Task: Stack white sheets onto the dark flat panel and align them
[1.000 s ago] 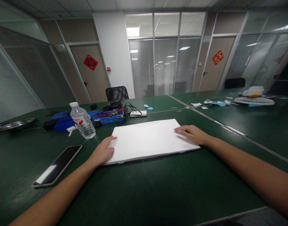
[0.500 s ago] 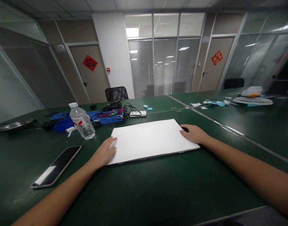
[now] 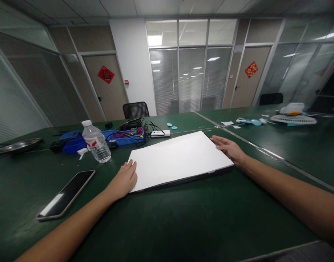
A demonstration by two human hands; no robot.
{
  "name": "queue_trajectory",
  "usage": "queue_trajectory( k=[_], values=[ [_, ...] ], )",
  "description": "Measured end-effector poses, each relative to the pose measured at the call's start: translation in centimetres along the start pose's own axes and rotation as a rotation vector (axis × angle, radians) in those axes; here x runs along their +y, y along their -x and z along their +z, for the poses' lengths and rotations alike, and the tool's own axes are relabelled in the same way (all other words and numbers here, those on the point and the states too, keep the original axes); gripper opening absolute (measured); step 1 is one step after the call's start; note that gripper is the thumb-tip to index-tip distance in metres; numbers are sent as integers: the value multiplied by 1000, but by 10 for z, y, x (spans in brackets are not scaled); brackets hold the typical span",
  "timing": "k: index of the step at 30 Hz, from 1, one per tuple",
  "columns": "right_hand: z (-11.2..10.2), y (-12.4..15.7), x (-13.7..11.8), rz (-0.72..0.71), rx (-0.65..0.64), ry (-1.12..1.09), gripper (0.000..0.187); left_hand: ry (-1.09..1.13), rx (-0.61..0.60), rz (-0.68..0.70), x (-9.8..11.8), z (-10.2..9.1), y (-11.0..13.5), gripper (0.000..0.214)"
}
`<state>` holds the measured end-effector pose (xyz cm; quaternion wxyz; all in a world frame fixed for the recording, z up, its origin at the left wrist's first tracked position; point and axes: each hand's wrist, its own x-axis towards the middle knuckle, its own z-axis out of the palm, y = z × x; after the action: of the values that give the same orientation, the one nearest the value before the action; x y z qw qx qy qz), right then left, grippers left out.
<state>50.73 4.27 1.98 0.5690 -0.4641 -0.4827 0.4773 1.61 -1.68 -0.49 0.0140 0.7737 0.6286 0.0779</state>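
Note:
A flat rectangular panel (image 3: 177, 160) with a plain white top and a thin black edge is in front of me on the green table; its exact kind I cannot tell. Its right side is tilted up a little off the table, and the left side is lower. My left hand (image 3: 123, 182) is closed on the left edge, fingers lying over the white top. At the right edge, my right hand (image 3: 230, 150) grips the panel, its fingers stretched along the side and partly hidden. Left of my left hand lies a phone (image 3: 66, 194), screen up.
A water bottle (image 3: 96, 142) stands behind the phone. Beyond it are blue trays (image 3: 125, 138) with tangled wires, and a white power strip (image 3: 160, 134). Fan parts (image 3: 293, 119) lie at the far right. A metal pan (image 3: 18, 145) sits at the left.
The panel's right side has risen and the panel has turned slightly. My right hand's fingers have straightened along its edge. My left hand has shifted slightly right with its fingers over the top.

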Motion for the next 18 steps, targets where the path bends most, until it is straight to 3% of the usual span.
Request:
queue_trajectory(
  k=[2,5,8,11,15,18],
  values=[
    [4,2,-6,3,15,-60,54,17,14,1,-2,2,0,68],
    [7,5,-14,27,61,16,50,-10,46,-1,-3,-2,1,66],
    [10,10,-26,33,111,150,48,-143,239,80,1,-19,9,60],
    [14,21,-46,77,144,215,52,-233,475,389,20,-40,25,51],
    [15,46,-73,191,160,234,64,-257,562,852,65,-52,46,56],
    [4,68,-81,209,205,201,65,-328,660,1055,97,-50,53,25]
  ],
)
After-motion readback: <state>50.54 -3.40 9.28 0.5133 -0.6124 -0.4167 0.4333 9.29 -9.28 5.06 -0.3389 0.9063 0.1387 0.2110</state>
